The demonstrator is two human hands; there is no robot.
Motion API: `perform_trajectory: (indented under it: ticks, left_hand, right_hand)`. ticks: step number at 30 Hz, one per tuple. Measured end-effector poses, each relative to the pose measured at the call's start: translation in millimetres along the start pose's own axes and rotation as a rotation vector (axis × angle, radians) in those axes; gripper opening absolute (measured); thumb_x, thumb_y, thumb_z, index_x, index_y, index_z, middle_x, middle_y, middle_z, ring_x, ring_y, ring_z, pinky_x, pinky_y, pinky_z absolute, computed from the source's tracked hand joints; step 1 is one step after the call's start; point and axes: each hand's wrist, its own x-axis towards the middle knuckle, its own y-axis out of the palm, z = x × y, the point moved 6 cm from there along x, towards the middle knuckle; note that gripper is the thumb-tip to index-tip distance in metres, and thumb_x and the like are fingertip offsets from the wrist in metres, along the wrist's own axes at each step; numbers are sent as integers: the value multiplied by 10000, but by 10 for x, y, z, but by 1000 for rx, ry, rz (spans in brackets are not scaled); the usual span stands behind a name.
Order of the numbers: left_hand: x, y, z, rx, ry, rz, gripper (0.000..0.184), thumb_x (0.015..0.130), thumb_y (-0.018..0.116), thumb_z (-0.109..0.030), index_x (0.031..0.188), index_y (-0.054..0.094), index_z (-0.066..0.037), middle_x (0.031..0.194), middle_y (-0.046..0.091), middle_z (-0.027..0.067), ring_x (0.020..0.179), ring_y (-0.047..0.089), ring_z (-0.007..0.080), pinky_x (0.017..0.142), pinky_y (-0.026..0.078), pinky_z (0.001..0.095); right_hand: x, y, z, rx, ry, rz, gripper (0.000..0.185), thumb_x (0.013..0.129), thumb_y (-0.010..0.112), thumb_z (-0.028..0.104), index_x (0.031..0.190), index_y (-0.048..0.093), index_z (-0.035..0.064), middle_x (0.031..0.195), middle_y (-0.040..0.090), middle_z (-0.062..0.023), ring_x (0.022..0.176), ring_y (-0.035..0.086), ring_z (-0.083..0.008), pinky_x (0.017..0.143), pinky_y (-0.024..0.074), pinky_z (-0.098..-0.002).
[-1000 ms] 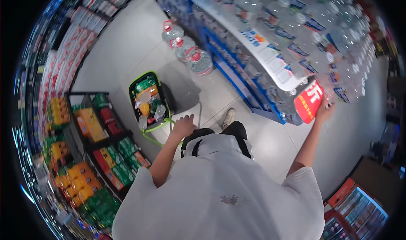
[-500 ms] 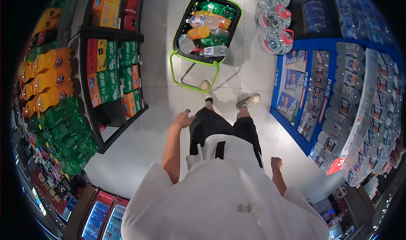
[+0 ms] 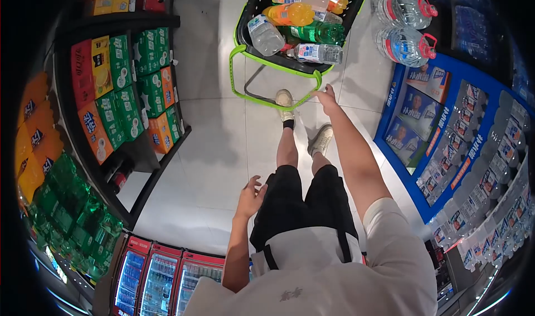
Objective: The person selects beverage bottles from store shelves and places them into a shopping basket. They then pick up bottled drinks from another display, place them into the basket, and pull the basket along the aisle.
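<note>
A black shopping basket (image 3: 241,32) with a green rim stands on the floor ahead of me, holding several drink bottles. Among them are an orange soda bottle (image 3: 290,14), a green soda bottle (image 3: 317,32) and a clear bottle (image 3: 265,36) with a pale label. The green handle (image 3: 237,74) is folded out toward my feet. My right hand (image 3: 326,98) is stretched out at the handle's right side, fingers apart; whether they touch it is unclear. Beside my thigh my left hand (image 3: 252,198) hangs with loosely bent, parted fingers and nothing in it.
Large water jugs (image 3: 404,46) stand on the floor to the right, near a blue display rack (image 3: 429,204) of bottles. On the left, a dark shelf (image 3: 159,23) carries drink cartons (image 3: 120,118). Red-framed drink coolers (image 3: 161,252) are at the lower left.
My right hand has swung from beside my hip forward to the basket handle. The basket now appears closer and larger. My left hand has come back nearer my thigh.
</note>
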Motion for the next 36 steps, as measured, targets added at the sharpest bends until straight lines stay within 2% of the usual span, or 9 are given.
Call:
perform_trajectory:
  ticks: [9,12,20,23,25,28,31,34,36]
  left_hand:
    - [-35,-46,476,-69,-63,-44,424,901,632,-207,1246,501,1,995,671,211,784,680,300,713,538,382]
    - [95,29,489,-138,-33,-79,443,903,632,-208,1270,490,-5,1047,650,214,841,667,288,713,537,386]
    - [81,12,1084,-260,-193,-520,589,896,648,-275,1366,399,-24,1276,505,191,1050,531,293,868,471,348]
    - [-43,7,1368,-455,-257,-608,667,894,661,-320,1388,352,4,1220,498,181,1046,525,257,873,464,338]
    - [-255,39,1088,-708,-241,-660,769,880,679,-349,1424,275,12,1159,472,155,1037,529,227,859,478,340]
    - [-516,187,953,-698,-174,-719,847,850,710,-371,1451,227,-23,1213,422,159,1011,543,237,844,495,356]
    - [-899,303,648,-311,15,-867,937,802,759,-369,1475,187,-56,1308,358,186,1042,543,286,846,512,397]
    - [-1067,639,460,-763,16,-637,1006,763,796,-320,1493,145,-83,1371,305,223,1071,539,324,813,527,450]
    - [-1159,729,210,-713,83,-645,1056,747,807,-290,1496,96,-73,1378,301,241,1090,535,334,784,539,455]
  right_hand:
    - [371,210,-202,109,-74,97,329,812,731,225,1043,546,81,921,559,-32,953,551,-186,831,407,-373]
    - [251,238,-255,224,81,110,242,861,703,279,949,563,102,863,544,-22,928,555,-180,819,410,-356]
    - [-349,144,-275,422,86,322,232,841,718,275,862,577,92,735,567,-26,700,582,-158,694,492,-300]
    - [-894,229,-871,235,242,545,240,843,716,250,784,548,89,638,511,-17,547,520,-164,613,484,-326]
    - [-1558,254,-1244,432,319,519,280,854,713,266,748,504,113,598,427,11,492,433,-140,556,448,-333]
    - [-2289,129,-1556,614,457,598,325,873,704,289,719,448,159,562,341,63,464,350,-81,499,370,-268]
    - [-2857,-264,-1423,750,532,773,353,882,690,277,694,410,172,519,319,92,443,326,-44,475,319,-213]
    - [-3062,-724,-1185,912,503,842,343,889,679,248,692,411,166,512,321,95,442,335,-46,463,325,-212]
    - [-3132,-975,-1066,988,482,790,303,909,626,178,695,414,150,523,350,77,445,355,-51,462,335,-204]
